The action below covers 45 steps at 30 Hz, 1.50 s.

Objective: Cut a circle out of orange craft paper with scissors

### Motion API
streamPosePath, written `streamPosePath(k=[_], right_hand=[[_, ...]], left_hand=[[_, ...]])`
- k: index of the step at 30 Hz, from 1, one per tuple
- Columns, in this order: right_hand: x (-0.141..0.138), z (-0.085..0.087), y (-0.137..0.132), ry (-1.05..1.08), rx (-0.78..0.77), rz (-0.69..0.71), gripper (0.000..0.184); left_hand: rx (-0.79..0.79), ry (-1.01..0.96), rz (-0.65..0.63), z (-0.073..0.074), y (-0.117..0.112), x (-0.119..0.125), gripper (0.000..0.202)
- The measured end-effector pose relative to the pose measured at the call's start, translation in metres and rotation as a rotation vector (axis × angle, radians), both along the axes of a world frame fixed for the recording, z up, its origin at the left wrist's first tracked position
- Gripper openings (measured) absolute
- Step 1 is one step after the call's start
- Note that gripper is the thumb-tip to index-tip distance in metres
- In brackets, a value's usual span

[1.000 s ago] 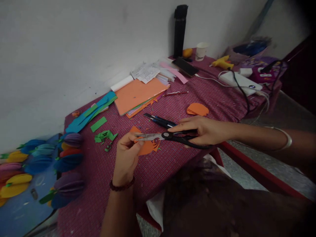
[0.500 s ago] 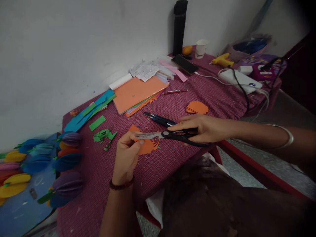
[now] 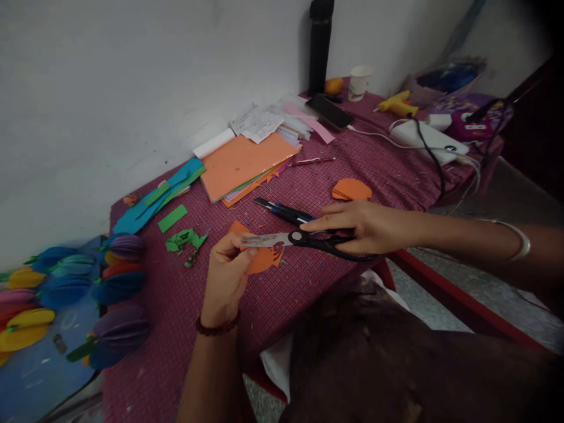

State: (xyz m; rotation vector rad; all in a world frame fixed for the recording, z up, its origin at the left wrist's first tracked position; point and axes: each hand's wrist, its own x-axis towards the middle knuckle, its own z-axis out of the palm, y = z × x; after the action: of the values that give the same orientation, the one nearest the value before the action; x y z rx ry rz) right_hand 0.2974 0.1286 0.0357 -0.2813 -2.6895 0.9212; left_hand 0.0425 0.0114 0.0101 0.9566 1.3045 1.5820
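Note:
My right hand (image 3: 368, 228) is closed round the black handles of a pair of scissors (image 3: 304, 239). Their metal blades point left and look nearly closed, with the tips at the fingers of my left hand (image 3: 229, 264). Those fingers are pinched on orange paper (image 3: 259, 262), whose edge by the blades is mostly hidden. Orange scraps with jagged cuts lie under the blades on the checked tablecloth. Just behind the scissors lies a black utility knife (image 3: 282, 211). A small stack of rounded orange paper pieces (image 3: 352, 189) sits beyond my right hand.
Orange sheets (image 3: 247, 161) top a paper pile at the back. Green scraps (image 3: 185, 241) and blue strips (image 3: 152, 202) lie to the left, near several paper ornaments (image 3: 118, 279). At the right are a phone (image 3: 329, 111), a yellow glue gun (image 3: 399, 104) and a cabled white power bank (image 3: 429, 141).
The camera view has shifted very slightly. Both hands, the scissors and the orange paper keep nearly the same positions.

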Motion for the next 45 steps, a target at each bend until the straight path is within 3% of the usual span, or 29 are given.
streamPosePath(k=[9,17,23,28,30,33,40,45], right_hand=[[-0.001,-0.002,0.000,-0.005,-0.201,-0.008,0.050],[-0.003,-0.003,0.013,-0.022,-0.400,-0.114,0.058],[-0.002,0.000,0.015,-0.090,-0.485,-0.068,0.065],[-0.002,-0.006,0.019,-0.078,-0.543,-0.090,0.064],[-0.006,-0.009,0.029,-0.085,-0.463,-0.117,0.058],[-0.020,-0.014,0.054,-0.087,-0.206,-0.171,0.050],[-0.088,-0.037,0.123,-0.153,0.291,-0.321,0.051],[-0.111,-0.053,0.144,-0.249,0.441,-0.354,0.047]], left_hand=[[0.012,-0.077,-0.005,0.002,-0.002,-0.001,0.020],[-0.016,-0.077,-0.041,0.006,-0.004,-0.001,0.018],[-0.062,-0.161,-0.062,0.007,-0.004,-0.001,0.015],[-0.115,-0.293,0.016,0.004,-0.001,-0.003,0.018],[-0.137,-0.358,0.054,0.001,0.001,-0.004,0.020],[-0.152,-0.418,0.079,-0.006,0.005,-0.005,0.021],[-0.148,-0.490,0.182,-0.013,0.011,-0.009,0.027],[-0.155,-0.562,0.219,-0.010,0.014,-0.012,0.035]])
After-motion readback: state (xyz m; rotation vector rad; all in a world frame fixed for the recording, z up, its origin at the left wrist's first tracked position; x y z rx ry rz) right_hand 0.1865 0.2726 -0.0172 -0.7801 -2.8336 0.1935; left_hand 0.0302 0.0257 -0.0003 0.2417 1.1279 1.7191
